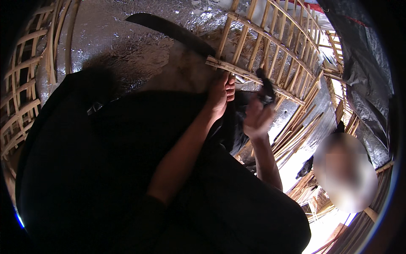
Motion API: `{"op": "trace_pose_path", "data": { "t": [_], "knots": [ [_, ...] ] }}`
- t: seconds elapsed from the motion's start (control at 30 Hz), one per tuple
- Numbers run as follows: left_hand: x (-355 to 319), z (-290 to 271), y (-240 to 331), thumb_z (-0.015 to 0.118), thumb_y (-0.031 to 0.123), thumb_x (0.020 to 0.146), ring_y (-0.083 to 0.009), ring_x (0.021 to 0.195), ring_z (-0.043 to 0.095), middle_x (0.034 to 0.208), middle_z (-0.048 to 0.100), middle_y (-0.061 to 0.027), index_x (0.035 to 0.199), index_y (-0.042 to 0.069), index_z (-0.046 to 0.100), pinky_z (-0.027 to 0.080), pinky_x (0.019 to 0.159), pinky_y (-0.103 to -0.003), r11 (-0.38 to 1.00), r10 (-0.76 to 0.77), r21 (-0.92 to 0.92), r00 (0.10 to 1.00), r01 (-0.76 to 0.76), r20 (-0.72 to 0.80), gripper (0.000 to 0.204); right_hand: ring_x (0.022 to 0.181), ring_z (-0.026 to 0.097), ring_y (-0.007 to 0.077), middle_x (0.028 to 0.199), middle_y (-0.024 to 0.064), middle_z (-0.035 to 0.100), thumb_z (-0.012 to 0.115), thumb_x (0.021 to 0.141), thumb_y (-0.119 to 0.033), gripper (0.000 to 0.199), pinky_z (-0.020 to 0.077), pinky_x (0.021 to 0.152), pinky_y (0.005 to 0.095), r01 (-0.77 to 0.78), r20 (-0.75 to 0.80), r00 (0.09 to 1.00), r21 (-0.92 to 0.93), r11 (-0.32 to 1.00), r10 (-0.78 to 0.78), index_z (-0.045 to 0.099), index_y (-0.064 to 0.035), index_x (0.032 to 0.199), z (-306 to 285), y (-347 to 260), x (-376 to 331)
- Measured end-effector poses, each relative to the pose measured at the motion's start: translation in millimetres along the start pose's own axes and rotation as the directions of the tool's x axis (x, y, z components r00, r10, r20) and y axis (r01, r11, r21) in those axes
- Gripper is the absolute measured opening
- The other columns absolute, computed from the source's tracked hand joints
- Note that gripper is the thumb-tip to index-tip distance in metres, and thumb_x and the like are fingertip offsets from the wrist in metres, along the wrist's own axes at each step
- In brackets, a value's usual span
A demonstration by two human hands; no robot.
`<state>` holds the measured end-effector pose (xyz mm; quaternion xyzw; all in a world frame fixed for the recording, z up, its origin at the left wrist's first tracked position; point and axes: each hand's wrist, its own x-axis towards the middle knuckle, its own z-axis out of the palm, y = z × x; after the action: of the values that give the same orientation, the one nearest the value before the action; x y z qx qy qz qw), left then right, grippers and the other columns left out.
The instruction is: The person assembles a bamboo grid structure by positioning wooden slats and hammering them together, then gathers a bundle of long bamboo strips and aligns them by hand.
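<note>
My left hand [220,96] is closed, its curled fingers against the near bar of a bamboo lattice [281,45]. What lies inside the fist is partly hidden. My right hand [259,116], smeared by motion, grips a dark hand tool [265,86], possibly a hammer, whose upper end overlaps the same bar. Its exact kind is too blurred to tell. Beyond the left hand, a long curved machete blade [169,31] lies with one end by the lattice's near left corner.
Another bamboo lattice [21,91] stands at the far left. On the right are loose bamboo strips [296,122], grey plastic sheeting [366,80] and a person with a blurred-out face [344,173]. Dark cloth [139,139] covers my lap. Shiny, wet-looking ground [101,29] extends beyond.
</note>
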<state>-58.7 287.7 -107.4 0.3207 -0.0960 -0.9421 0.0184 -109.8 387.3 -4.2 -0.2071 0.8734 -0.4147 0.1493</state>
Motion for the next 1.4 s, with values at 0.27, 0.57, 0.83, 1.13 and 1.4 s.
{"op": "trace_pose_path", "data": {
  "t": [0.27,0.57,0.83,1.13,1.4],
  "knots": [
    [-1.5,-12.7,1.1,0.043,0.054,0.107,-0.0032,0.057,0.025,0.067,0.027,0.0121,0.078,0.022,0.043,0.023,0.054,-0.022,0.999,-0.004,-0.039,0.999,0.005,0.037,0.044,0.081,0.064,0.055,0.091,0.0333,0.066,0.056,0.101,-0.018,0.033,0.0515,0.067,0.0564,-0.045,0.127,0.989,-0.268,0.962,0.081,0.052,0.0034,0.125,17.4,4.5,7.4],
    [-6.4,-27.5,-6.4,0.049,0.047,0.107,-0.0053,0.06,0.028,0.072,0.03,0.01,0.085,0.02,0.045,0.027,0.057,-0.024,0.992,-0.054,-0.11,0.993,0.065,0.103,0.035,0.079,0.066,0.0511,0.087,0.0298,0.068,0.054,0.102,-0.015,0.023,0.0513,0.067,0.0558,0.016,0.107,0.994,-0.277,0.961,0.014,0.054,0.0014,0.119,11.9,15.2,7.3],
    [5.7,-32.8,-2.8,0.047,0.05,0.107,-0.006,0.061,0.028,0.072,0.029,0.0093,0.084,0.02,0.044,0.028,0.059,-0.024,0.994,-0.042,-0.092,0.985,0.058,0.168,0.038,0.066,0.068,0.0427,0.075,0.0215,0.066,0.065,0.097,-0.018,0.025,0.0508,0.057,0.0488,0.126,0.036,0.992,-0.355,0.926,-0.121,0.055,-0.0029,0.115,15.0,21.9,0.9],
    [-1.4,-23.7,3.9,0.05,0.051,0.106,-0.0054,0.062,0.03,0.073,0.03,0.0094,0.086,0.018,0.046,0.029,0.059,-0.024,0.999,0.011,-0.051,0.986,-0.003,0.168,0.039,0.082,0.069,0.0362,0.091,0.0174,0.067,0.083,0.082,-0.018,0.035,0.0538,0.072,0.0417,0.257,0.202,0.956,-0.217,0.942,-0.214,0.065,-0.0001,0.106,15.6,29.7,74.1],
    [-2.5,-20.4,3.8,0.047,0.051,0.107,-0.0042,0.059,0.027,0.071,0.03,0.0109,0.084,0.02,0.046,0.028,0.057,-0.023,0.997,0.021,-0.072,0.987,-0.009,0.158,0.039,0.081,0.07,0.0328,0.09,0.019,0.069,0.082,0.082,-0.018,0.03,0.054,0.072,0.0407,0.303,0.235,0.942,-0.278,0.912,-0.241,0.069,0.0013,0.102,20.0,26.8,82.9]
  ]
}}
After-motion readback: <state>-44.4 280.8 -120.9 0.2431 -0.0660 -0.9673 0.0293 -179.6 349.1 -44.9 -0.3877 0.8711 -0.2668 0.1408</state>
